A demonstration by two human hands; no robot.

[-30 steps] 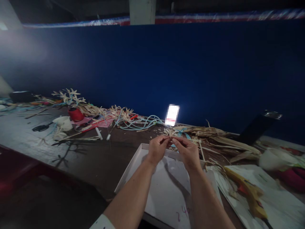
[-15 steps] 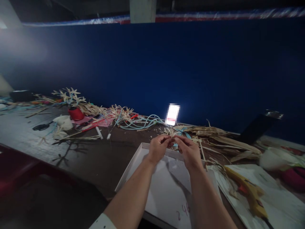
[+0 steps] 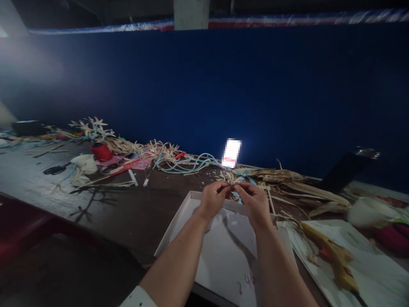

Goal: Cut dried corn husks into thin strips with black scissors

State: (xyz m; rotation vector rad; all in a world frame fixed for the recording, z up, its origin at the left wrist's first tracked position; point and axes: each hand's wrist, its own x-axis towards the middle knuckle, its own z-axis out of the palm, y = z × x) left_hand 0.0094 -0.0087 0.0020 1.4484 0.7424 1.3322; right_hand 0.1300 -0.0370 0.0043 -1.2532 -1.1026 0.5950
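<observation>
Over the far edge of a shallow white box (image 3: 223,251), my left hand (image 3: 213,198) and my right hand (image 3: 254,202) meet fingertip to fingertip. Both are closed in a pinch. Whatever sits between the fingers is too small and too covered to make out. Pale, thin petal-like strips (image 3: 225,176) show just beyond the fingertips, and I cannot tell whether they are held or lie on the table. A bit of light blue material shows below the fingers. Handwritten red marks are on the box.
A lit phone (image 3: 231,153) stands against the blue wall (image 3: 159,85). Dried husks (image 3: 281,175) lie behind my right hand; a yellow glue gun (image 3: 334,258) rests on white paper at right. Leftward are pale husk flowers (image 3: 96,127), blue stems, red thread (image 3: 101,152) and scissors (image 3: 56,169).
Both hands stay at nearly the same spot. The fingertips have shifted very slightly, and the pale strips beyond them look a little more spread.
</observation>
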